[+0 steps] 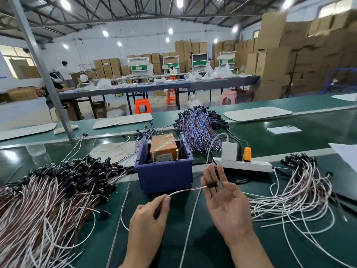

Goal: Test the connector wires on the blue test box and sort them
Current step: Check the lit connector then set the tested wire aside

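The blue test box (164, 176) stands on the green table ahead of me, with an orange unit (163, 145) and brass posts inside it. My left hand (149, 222) pinches one connector wire (185, 191) near its bare end. The wire's black connector (212, 184) lies across the straight fingers of my right hand (225, 202), which is held palm up just right of the box. A big heap of wires with black connectors (50, 192) lies to the left. A smaller, looser pile (295, 188) lies to the right.
A white power strip (249, 165) with a white adapter and an orange plug sits behind my right hand. A bundle of blue and red wires (199, 126) lies behind the box. A white phone (284, 130) rests at the far right. A metal post (48, 78) rises at the left.
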